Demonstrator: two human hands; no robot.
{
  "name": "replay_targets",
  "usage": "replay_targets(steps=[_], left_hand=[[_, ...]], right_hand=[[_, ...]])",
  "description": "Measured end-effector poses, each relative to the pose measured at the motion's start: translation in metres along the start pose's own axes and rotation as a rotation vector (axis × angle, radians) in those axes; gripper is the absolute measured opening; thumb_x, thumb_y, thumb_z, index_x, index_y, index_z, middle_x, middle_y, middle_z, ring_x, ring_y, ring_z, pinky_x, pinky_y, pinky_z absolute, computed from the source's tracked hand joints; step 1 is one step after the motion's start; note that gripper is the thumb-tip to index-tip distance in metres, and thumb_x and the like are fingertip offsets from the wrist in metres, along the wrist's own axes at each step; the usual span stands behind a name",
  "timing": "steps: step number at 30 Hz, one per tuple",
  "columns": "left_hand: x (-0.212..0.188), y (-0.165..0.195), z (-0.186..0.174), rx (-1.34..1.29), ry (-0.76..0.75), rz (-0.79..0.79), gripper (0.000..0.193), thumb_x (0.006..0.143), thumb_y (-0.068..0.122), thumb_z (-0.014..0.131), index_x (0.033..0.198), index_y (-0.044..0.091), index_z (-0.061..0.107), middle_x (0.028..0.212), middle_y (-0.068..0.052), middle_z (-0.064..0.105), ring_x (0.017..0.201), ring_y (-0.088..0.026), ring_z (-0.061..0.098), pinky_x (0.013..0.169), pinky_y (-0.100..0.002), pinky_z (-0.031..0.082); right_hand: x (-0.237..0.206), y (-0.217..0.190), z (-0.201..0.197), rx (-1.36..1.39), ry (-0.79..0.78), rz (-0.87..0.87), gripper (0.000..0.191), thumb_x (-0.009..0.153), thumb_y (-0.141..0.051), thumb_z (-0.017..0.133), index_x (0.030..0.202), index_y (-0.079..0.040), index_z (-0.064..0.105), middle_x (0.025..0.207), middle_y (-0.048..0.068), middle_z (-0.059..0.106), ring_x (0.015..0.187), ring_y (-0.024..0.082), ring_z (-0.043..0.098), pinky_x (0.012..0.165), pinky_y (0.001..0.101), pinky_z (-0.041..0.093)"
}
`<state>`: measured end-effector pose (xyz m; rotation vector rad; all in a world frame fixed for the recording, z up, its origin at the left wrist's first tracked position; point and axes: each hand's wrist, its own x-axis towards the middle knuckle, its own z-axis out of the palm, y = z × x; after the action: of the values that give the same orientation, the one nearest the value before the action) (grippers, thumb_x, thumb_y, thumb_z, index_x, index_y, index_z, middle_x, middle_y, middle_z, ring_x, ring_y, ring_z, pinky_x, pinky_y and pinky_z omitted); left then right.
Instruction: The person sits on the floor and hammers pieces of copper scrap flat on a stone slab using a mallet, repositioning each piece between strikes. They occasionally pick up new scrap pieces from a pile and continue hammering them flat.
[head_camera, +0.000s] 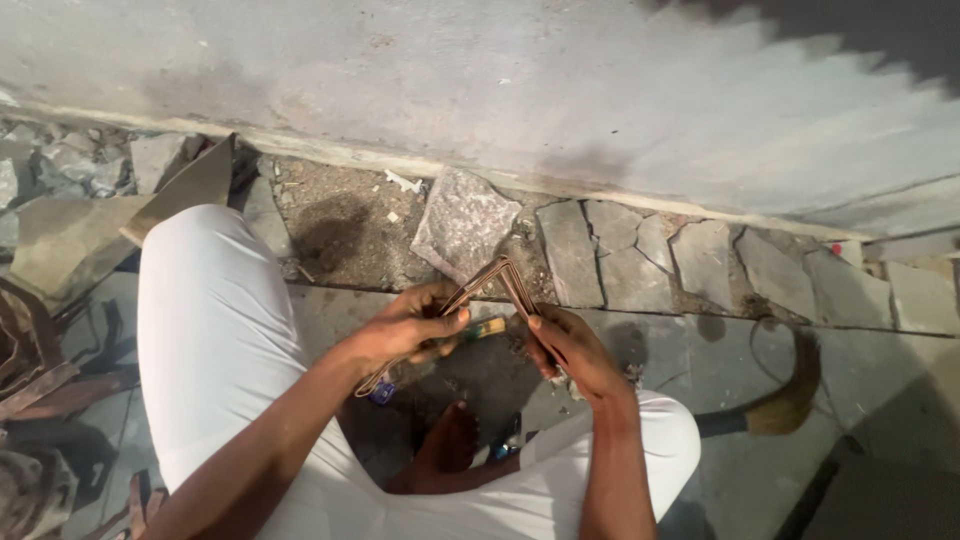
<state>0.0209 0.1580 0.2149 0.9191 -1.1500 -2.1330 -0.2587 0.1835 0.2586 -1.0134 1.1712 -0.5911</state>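
My left hand (410, 328) grips one leg of a bent bundle of thin rusty metal rods (497, 274), which forms an upside-down V with its corner pointing away from me. Its other leg is gripped by my right hand (572, 350). A small yellowish tool (487, 328) shows between the hands, close to my left fingers; what holds it is unclear. I crouch in white trousers (215, 330), with a bare foot (445, 445) on the ground below the hands.
A grey concrete wall (560, 90) rises ahead, with rough paving stones (640, 255) along its foot. Rusty metal pieces (40, 370) lie at the left. A curved brown object (785, 400) lies on the slabs to the right.
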Motion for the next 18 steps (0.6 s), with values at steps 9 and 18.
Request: replay_targets(steps=[9,18], left_hand=[[0.011,-0.025,0.003,0.049,0.258,-0.007,0.06,0.085,0.054,0.068,0.115,0.003,0.062,0.107,-0.014,0.077,0.099,-0.026,0.077,0.074,-0.04,0.055],[0.01,-0.053,0.03,-0.263,0.38,0.028,0.068,0.085,0.046,0.068,0.137,0.008,0.048,0.127,-0.014,0.065,0.123,-0.027,0.064,0.101,-0.044,0.054]], right_hand=[[0.03,0.046,0.043,0.131,0.287,-0.03,0.038,0.098,-0.041,0.068,0.088,-0.005,0.061,0.06,-0.001,0.05,0.044,0.007,0.04,0.039,0.0251,0.03],[0.043,0.058,0.079,0.273,0.44,0.054,0.041,0.092,-0.046,0.07,0.097,-0.005,0.07,0.068,0.0,0.059,0.05,0.009,0.053,0.043,0.0252,0.042]])
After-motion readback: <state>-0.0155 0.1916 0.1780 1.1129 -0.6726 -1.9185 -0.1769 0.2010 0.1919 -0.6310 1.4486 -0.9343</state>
